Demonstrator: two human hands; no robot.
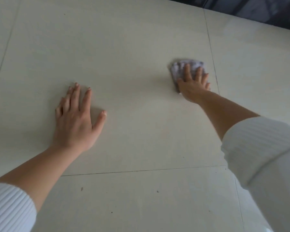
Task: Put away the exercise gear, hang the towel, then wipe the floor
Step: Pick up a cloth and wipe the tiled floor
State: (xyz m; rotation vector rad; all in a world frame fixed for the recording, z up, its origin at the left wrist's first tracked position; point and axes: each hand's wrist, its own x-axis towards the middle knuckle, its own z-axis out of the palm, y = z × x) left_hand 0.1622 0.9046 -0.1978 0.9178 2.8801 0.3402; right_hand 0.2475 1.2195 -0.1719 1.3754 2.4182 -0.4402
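A pale tiled floor point(127, 47) fills nearly the whole view, crossed by thin grout lines, with a dark object point(264, 10) of uncertain kind along the far right edge. Two forearms in pushed-up white ribbed sleeves point(261, 148) are stretched out over it. The left hand point(75, 118) is laid flat and open on the tile, fingers spread, holding nothing, and appears to be used as a support. Well to the right of it and further out, the right hand point(193, 81) is pressed palm-down with spread fingers on a small grey-lilac cloth point(182, 67); the cloth is pinned under the hand rather than gripped in a fist. The cloth lies bunched on the floor just left of a grout line point(213, 64), its long axis judged to run from near the wrist up and away toward the fingertips, fanning wider at the far end, though blur makes its outline uncertain. The wiping step is judged to be under way; no exercise gear or hung towel can be seen. Small dark specks point(81, 189) are left on the tile nearer than the left hand. Because the cloth is small and crumpled, it could be rolled up or slipped from under the palm on a fast stroke, and streaks or missed specks could result; on a damp glossy tile the supporting hand could also be made to slide.
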